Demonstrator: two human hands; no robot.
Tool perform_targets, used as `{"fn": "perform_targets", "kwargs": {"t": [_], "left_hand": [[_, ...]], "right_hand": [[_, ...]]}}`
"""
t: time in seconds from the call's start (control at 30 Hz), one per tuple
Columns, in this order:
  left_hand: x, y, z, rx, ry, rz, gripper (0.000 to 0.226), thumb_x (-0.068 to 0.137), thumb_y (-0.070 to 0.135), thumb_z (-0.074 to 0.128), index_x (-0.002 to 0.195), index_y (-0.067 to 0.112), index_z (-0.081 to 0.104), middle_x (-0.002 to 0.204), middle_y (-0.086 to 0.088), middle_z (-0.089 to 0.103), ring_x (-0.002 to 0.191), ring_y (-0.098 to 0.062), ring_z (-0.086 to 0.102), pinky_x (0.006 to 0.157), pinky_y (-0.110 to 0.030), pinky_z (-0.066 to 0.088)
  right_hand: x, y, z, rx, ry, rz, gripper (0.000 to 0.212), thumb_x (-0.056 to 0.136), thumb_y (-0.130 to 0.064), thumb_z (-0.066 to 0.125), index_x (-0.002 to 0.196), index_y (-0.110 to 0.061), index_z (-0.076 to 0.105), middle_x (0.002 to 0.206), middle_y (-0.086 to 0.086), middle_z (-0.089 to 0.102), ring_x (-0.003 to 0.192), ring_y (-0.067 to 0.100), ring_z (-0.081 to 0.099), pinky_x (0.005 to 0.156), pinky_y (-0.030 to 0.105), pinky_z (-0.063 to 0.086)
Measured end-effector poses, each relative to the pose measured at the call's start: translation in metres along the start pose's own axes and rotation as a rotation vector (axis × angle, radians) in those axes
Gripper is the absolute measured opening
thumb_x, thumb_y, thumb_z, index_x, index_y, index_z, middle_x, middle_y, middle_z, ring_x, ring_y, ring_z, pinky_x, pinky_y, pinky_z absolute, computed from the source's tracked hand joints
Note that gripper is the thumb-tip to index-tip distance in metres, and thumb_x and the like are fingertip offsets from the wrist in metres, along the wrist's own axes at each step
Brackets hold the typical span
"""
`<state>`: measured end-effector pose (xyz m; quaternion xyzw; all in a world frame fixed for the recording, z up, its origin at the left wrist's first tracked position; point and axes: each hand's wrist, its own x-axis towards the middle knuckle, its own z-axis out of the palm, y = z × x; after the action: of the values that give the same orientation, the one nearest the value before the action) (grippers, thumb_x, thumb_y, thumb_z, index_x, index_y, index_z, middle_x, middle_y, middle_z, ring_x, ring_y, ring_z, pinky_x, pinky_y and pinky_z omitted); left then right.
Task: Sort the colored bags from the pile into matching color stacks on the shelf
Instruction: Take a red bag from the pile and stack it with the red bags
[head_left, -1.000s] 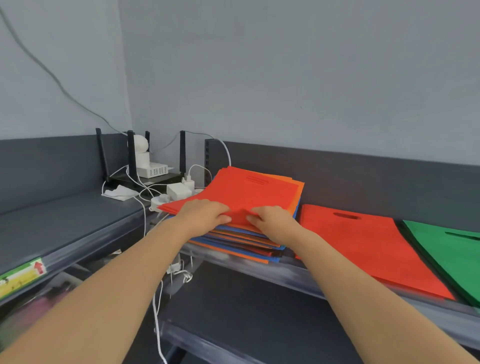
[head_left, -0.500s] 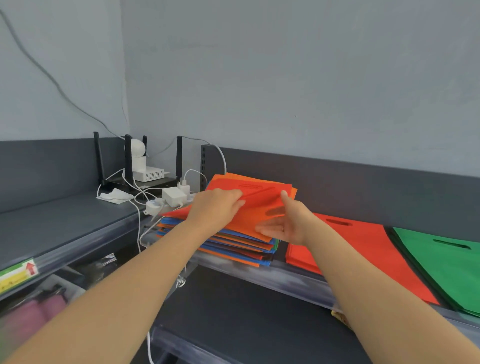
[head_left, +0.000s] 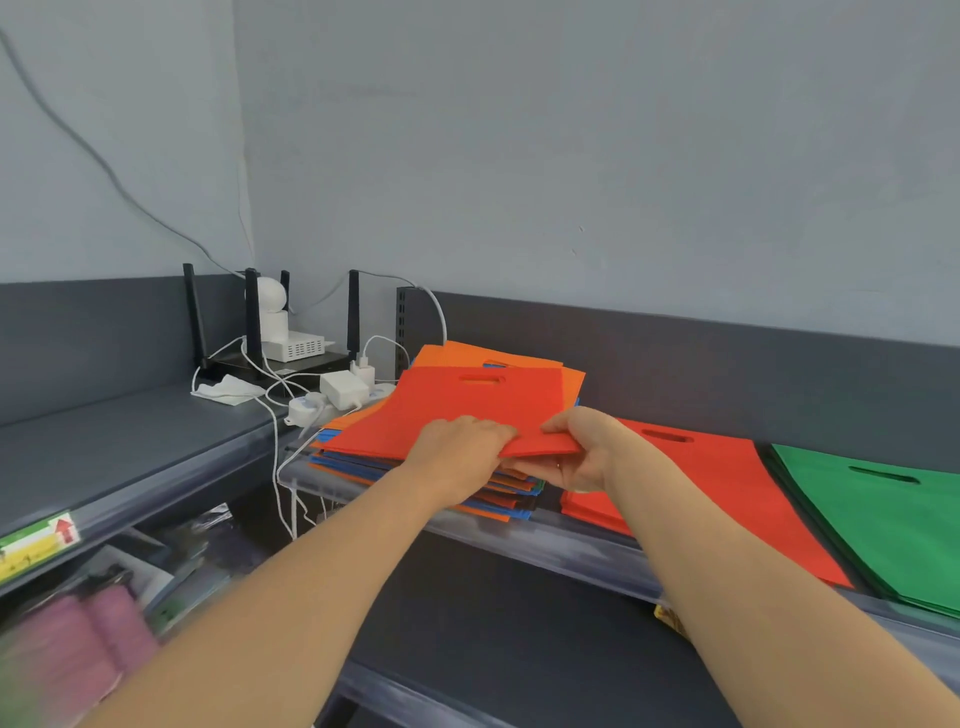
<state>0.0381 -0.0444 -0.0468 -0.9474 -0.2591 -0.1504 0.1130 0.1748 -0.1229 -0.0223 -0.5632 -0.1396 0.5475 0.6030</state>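
Red nonwoven cloth, thin and floppy: the bag (head_left: 457, 405) should weigh next to nothing, sag if held by one corner, and slide easily off the pile (head_left: 415, 470) it lies on, at the left of the shelf (head_left: 545, 540). I judge its near edge, taken at two spots, the best hold. My right hand (head_left: 582, 452) pinches that edge, thumb on top and fingers beneath, and my left hand (head_left: 457, 447) curls onto it just beside, both closed on the bag.

Right edge crops green stack (head_left: 883, 519); pink bundles (head_left: 78, 654) blurred.
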Motion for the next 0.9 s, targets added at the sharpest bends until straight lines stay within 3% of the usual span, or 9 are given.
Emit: {"fn": "perform_targets", "kwargs": {"t": [0.13,0.27,0.4,0.5,0.57,0.77,0.9], "left_hand": [[-0.002,-0.011,0.000,-0.214,-0.254,0.052,0.054,0.092,0.059,0.038,0.140,0.033,0.039,0.141,0.008,0.044,0.128,-0.019,0.041,0.104,-0.043,0.035],[-0.004,-0.024,-0.005,-0.679,-0.179,-0.116,0.053,0.093,0.060,0.031,0.114,0.023,0.062,0.121,0.003,0.059,0.116,-0.020,0.052,0.103,-0.045,0.038],[0.001,-0.031,-0.005,-0.494,-0.109,-0.145,0.049,0.097,0.053,0.027,0.124,0.025,0.056,0.126,0.003,0.057,0.118,-0.022,0.051,0.099,-0.046,0.040],[0.010,-0.022,-0.009,-0.466,-0.086,-0.141,0.046,0.098,0.052,0.025,0.131,0.030,0.050,0.134,0.002,0.051,0.124,-0.023,0.047,0.101,-0.046,0.038],[0.017,-0.009,-0.010,-0.448,-0.075,-0.145,0.047,0.098,0.051,0.023,0.133,0.031,0.047,0.137,0.000,0.048,0.127,-0.024,0.044,0.102,-0.046,0.037],[0.045,0.040,-0.015,-0.390,0.016,-0.278,0.051,0.096,0.054,0.026,0.140,0.029,0.039,0.147,-0.006,0.037,0.134,-0.029,0.035,0.107,-0.045,0.031],[0.061,0.078,-0.016,-0.520,-0.107,-0.353,0.061,0.093,0.055,0.035,0.146,0.025,0.027,0.151,-0.012,0.027,0.136,-0.035,0.032,0.110,-0.046,0.030]], "right_hand": [[0.003,0.005,0.001,-0.149,0.173,-0.025,0.030,0.093,0.004,0.047,0.123,0.000,0.046,0.102,0.021,0.058,0.081,0.036,0.062,0.041,0.043,0.055],[0.009,0.013,0.010,-0.196,0.255,-0.167,0.036,0.092,0.005,0.046,0.125,-0.007,0.049,0.125,0.019,0.055,0.104,0.033,0.060,0.046,0.039,0.053],[0.007,0.015,0.012,-0.145,0.220,-0.370,0.036,0.092,0.007,0.039,0.119,-0.011,0.054,0.122,0.018,0.058,0.105,0.032,0.059,0.065,0.041,0.055],[-0.005,0.012,-0.002,-0.061,0.220,-0.473,0.031,0.093,0.009,0.036,0.098,-0.014,0.056,0.101,0.012,0.060,0.084,0.022,0.060,0.048,0.032,0.056],[-0.017,0.009,-0.018,-0.009,0.243,-0.524,0.032,0.094,0.008,0.035,0.098,-0.016,0.056,0.093,0.007,0.060,0.076,0.017,0.058,0.042,0.025,0.053],[-0.054,0.001,-0.097,0.021,0.304,-0.593,0.030,0.092,0.002,0.040,0.095,-0.022,0.058,0.095,0.002,0.062,0.079,0.014,0.058,0.048,0.025,0.050],[-0.080,-0.003,-0.154,0.011,0.321,-0.616,0.032,0.091,0.002,0.039,0.097,-0.023,0.059,0.088,0.000,0.063,0.076,0.013,0.058,0.051,0.025,0.049]]}}
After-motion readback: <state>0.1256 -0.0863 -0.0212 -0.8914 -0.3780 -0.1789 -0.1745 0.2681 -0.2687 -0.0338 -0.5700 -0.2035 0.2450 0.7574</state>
